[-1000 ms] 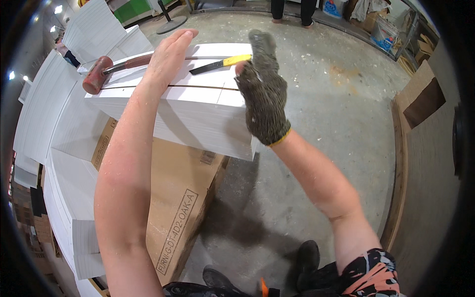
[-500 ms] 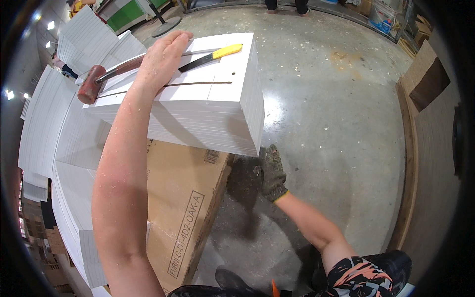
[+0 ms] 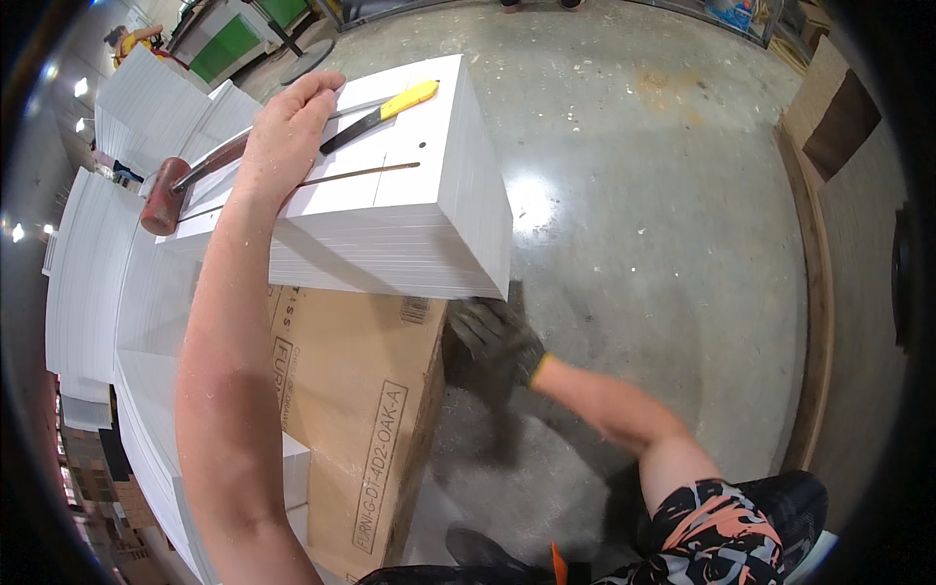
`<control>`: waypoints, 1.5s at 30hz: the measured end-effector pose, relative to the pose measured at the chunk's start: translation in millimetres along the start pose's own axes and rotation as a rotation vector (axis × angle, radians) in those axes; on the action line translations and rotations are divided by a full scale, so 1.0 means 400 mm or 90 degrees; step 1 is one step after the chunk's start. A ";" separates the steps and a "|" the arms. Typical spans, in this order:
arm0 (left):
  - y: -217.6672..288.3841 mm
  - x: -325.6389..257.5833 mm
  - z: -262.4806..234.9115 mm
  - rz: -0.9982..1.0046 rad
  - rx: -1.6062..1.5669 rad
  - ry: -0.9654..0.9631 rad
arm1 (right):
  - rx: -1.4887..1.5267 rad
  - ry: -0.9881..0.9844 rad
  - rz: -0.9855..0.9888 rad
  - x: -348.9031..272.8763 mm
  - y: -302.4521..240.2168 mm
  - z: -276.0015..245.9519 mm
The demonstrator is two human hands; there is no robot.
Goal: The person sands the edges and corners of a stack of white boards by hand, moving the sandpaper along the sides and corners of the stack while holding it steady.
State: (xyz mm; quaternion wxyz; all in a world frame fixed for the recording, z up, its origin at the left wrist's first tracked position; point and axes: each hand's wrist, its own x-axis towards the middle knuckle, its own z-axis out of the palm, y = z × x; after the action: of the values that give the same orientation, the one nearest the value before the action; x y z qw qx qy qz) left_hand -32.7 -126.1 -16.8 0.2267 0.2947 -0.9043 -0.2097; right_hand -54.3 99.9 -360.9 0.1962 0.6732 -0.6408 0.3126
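Observation:
A thick stack of white boards (image 3: 366,239) rests on a brown carton. My bare left hand (image 3: 288,132) lies on its top, fingers stretched toward the far edge, over the handle of a red-headed mallet (image 3: 163,198). Whether the palm touches the handle is hidden. Right of these fingers lies a yellow-and-black utility knife (image 3: 385,115). The top board has a dark groove and a small hole. My right hand (image 3: 495,334), in a dark knit glove with a yellow cuff, is at the stack's lower near right corner, fingers extended leftward under the bottom edge by the carton.
The carton (image 3: 336,439) reaches toward me under the stack. More white board stacks (image 3: 83,283) stand along the left. Grey concrete floor (image 3: 663,253) spreads to the right, ending at a wood-edged panel (image 3: 799,322). Far left, another person (image 3: 136,41) stands near a green-fronted bench (image 3: 229,49).
My right hand has swung left from beside the stack's corner to its lower edge, turning its fingers leftward. My left hand stays on the top. The whole view has shifted slightly.

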 end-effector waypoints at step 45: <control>-0.076 -0.495 0.454 0.237 0.177 0.124 | -0.111 -0.419 0.574 -0.292 0.288 -0.274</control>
State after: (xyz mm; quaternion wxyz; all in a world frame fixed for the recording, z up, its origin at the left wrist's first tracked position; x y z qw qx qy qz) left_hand 26.8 20.4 -236.0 0.3046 0.1703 -0.9371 -0.0086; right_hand -184.6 247.5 -375.4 -0.1119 0.3759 -0.9159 0.0853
